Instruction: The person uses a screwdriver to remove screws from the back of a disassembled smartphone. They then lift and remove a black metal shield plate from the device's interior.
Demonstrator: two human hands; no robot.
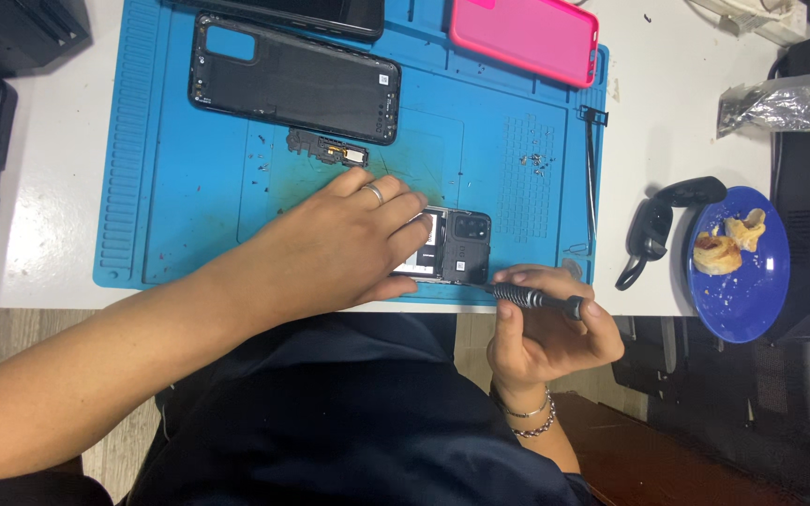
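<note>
**Opened phone under my hands at the repair mat**

My left hand (344, 245) lies flat, palm down, over the opened black smartphone (452, 246), fingers spread and pressing it onto the blue silicone work mat (180, 187) near its front edge. My right hand (546, 333) curls around a slim black knurled metal screwdriver (536, 300), pinched between thumb and fingers, its tip touching the phone's lower edge by the camera block. Behind lie a detached black plastic back cover (297, 80), a small black inner bracket (325, 148) and a pink rubber case (527, 36). The mat rests on a white table (58, 159); a blue plate of pastry (741, 267) sits at right.
</note>
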